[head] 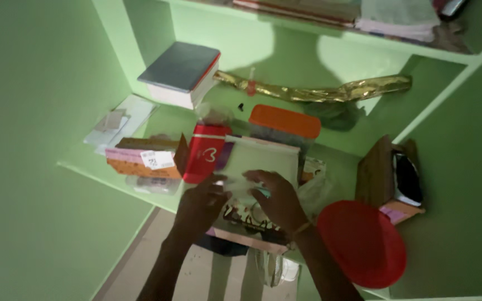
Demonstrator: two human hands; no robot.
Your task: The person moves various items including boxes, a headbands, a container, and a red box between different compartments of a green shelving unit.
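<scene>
The pale flat packet (263,161) is smeared by motion, its lower edge hidden behind the left hand (201,202) and right hand (279,199); whether the fingers pinch it cannot be told; the stacked books and papers on the upper shelf (397,19) are cut by the top edge; the round red plastic lid (362,243) covers whatever lies beneath it.

Grey book (181,69), gold foil (330,92), red round lid (364,242)
</scene>
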